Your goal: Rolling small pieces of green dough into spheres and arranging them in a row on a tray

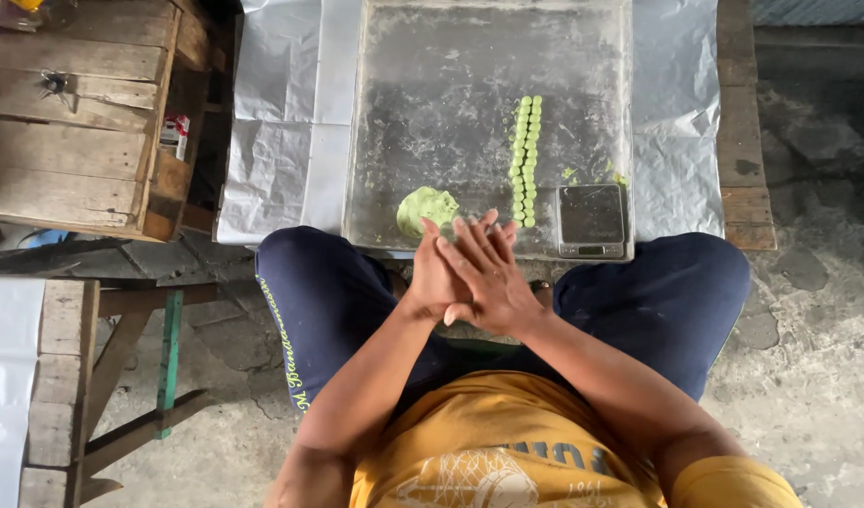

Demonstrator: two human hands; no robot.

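Green dough lump (426, 207), soft and irregular, sits on the flour-dusted clear glass slab (432, 103) near its front edge, just left of the hands. Right hand (493, 273) lies flat over left hand (434, 280), palms pressed together, fingers extended; whatever is between them is hidden, so cannot tell if a piece is held. Two neat rows of small green dough balls (524, 160) run up the slab, right of the lump. Small grey digital scale (591, 221) sits at the slab's front right corner, nothing visible on it. Silver foil sheet (281, 122) lies under the slab. Wooden crate (70, 122) stands at left. Step looks like palm-rolling a portion into a ball. Next move likely calls for parting the palms and setting the ball at the near end of a row, without knocking neighbours.
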